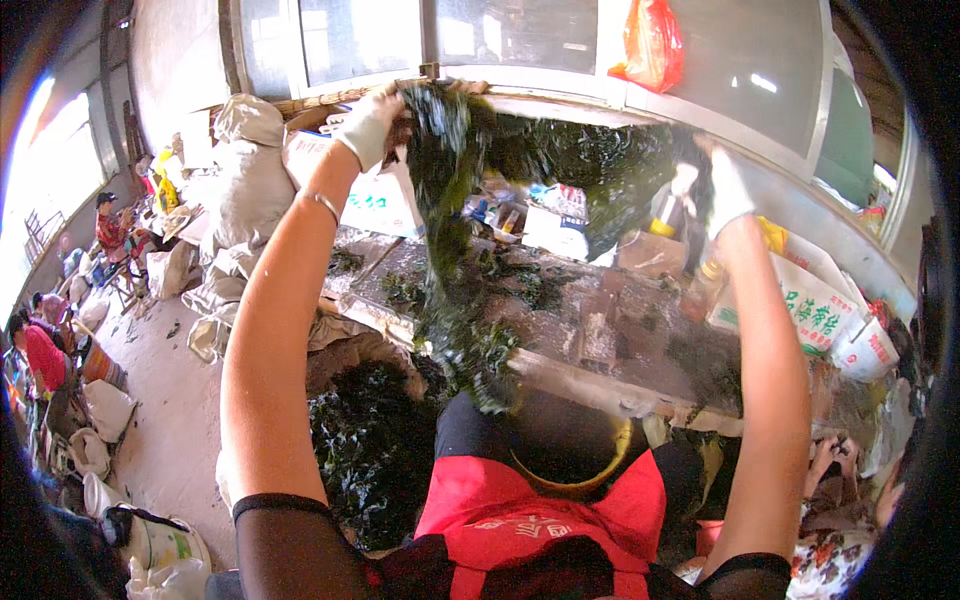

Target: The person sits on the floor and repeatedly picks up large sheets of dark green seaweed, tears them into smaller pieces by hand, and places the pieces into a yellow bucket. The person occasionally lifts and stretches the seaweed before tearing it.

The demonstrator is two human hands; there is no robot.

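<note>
Both my hands wear white gloves and are raised with a long, wide strand of wet dark-green seaweed stretched between them. My left hand grips it at the upper left, and a length hangs from there past the table's edge. My right hand, blurred by motion, is at its other end on the right. Beneath lies a wet brown table with small seaweed scraps on it. A dark seaweed heap sits below the table's left part. I wear a red apron.
White sacks stand at the left; printed cartons and a bottle are at the right. Small boxes lie at the table's back. A red bag hangs by the window. People sit far left; another person's hands show at right.
</note>
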